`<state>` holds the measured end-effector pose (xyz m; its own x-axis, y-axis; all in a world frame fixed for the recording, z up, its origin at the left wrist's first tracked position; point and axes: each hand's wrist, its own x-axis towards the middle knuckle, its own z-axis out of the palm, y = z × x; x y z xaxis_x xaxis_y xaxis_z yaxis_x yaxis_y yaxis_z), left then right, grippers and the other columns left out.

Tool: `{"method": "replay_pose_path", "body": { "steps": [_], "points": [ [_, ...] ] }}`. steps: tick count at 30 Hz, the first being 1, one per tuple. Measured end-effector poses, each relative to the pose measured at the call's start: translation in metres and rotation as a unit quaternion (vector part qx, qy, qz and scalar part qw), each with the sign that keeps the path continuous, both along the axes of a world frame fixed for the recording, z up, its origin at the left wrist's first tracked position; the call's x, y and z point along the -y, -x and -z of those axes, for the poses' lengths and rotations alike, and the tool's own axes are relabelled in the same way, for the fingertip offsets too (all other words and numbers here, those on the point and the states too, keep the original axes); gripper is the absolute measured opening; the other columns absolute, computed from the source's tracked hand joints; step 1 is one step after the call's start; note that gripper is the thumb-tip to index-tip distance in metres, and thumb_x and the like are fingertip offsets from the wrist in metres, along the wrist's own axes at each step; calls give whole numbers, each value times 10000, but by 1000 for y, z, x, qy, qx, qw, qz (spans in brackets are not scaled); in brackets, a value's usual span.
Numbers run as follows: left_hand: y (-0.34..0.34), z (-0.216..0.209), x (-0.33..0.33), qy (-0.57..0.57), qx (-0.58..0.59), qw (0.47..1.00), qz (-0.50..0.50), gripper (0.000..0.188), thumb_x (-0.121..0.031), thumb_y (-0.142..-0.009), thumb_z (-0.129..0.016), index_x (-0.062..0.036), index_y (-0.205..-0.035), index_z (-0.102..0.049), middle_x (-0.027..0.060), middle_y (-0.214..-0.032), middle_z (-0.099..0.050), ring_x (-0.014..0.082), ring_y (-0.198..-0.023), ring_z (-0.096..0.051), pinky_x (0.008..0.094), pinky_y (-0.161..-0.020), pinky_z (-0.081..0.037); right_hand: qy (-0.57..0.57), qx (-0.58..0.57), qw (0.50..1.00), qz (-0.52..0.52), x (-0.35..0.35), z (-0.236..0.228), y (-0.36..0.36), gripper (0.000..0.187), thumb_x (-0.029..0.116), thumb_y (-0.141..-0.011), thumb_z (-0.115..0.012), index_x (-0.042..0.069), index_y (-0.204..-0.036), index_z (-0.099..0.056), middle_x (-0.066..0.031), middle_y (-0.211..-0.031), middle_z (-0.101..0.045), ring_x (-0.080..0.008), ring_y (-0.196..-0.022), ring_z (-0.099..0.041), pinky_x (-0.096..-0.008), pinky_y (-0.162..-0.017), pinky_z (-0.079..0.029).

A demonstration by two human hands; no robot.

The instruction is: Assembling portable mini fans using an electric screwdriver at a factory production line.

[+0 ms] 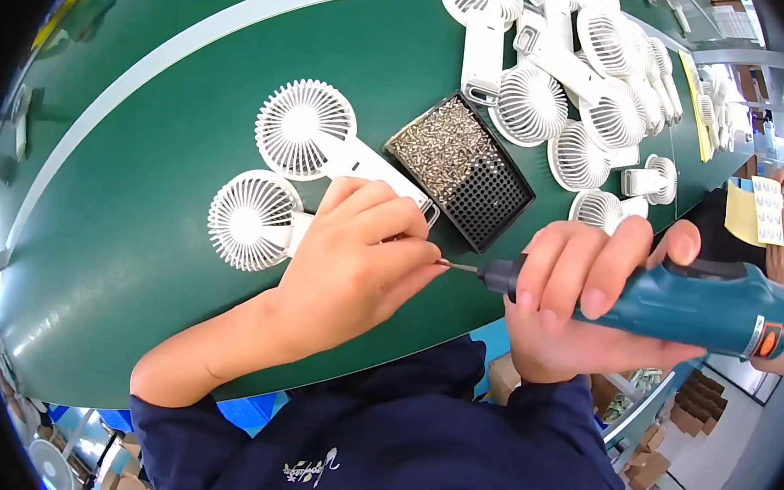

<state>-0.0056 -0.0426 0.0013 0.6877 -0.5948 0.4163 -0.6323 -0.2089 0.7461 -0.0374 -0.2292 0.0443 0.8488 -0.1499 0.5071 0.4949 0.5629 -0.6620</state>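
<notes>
White fan [251,220] sits in left hand [355,251], teal screwdriver [700,311] in right hand [571,305], tray [488,197] and other fans [530,106] beyond.

A teal, barrel-shaped plastic electric screwdriver [682,309] with a black nose and an orange switch near its rear lies nearly level, gripped in the right hand [572,296]. Its thin metal bit points left, the tip at the fingertips of the left hand [355,251]. Beyond that hand, a white round-caged plastic handheld fan [302,126] lies on the green counter [154,226], handle slanting toward the lower right. Just below it sits a second white handheld fan [248,220], its handle mostly hidden by the left hand.
</notes>
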Motion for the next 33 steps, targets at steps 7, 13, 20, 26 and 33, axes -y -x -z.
{"method": "replay_pose_path", "body": {
  "steps": [7,13,20,26,33],
  "points": [
    [-12,-27,-20,-222,51,972,-64,703,-261,-635,-864,-109,-1265,-592,83,-1247,-545,275,-1204,-491,467,-1002,-357,76,21,997,-11,-2,13,-23,752,737,-889,-480,129,-1324,-400,-98,-822,-544,-229,-541,-558,-379,-504,-498],
    [-8,-8,-26,-264,57,961,-57,648,-299,-674,-841,-82,-1239,-607,69,-1315,-553,286,-1312,-470,512,-1124,-280,104,62,992,-43,-3,28,-32,830,785,-854,-477,111,-1331,-391,-113,-826,-548,-244,-561,-570,-391,-516,-503],
    [-7,-8,-27,-260,44,963,-62,636,-282,-677,-840,-79,-1235,-612,70,-1303,-555,280,-1315,-467,515,-1123,-279,61,53,997,-10,-17,37,-32,869,798,-806,-528,64,-1254,-401,-164,-790,-554,-254,-547,-549,-370,-501,-505],
    [-7,-8,-25,-263,43,962,-61,623,-272,-685,-835,-79,-1234,-613,76,-1311,-550,280,-1316,-467,516,-1122,-279,172,76,978,-89,-4,33,-35,810,788,-851,-480,115,-1297,-416,-112,-821,-551,-246,-552,-561,-383,-511,-494],
    [-5,-8,-23,-251,45,964,-76,619,-254,-666,-842,-58,-1213,-629,81,-1299,-577,283,-1316,-470,509,-1111,-284,76,67,989,109,33,13,-11,832,798,-860,-437,108,-1324,-394,-100,-759,-525,-233,-509,-555,-377,-458,-489]
  ]
}}
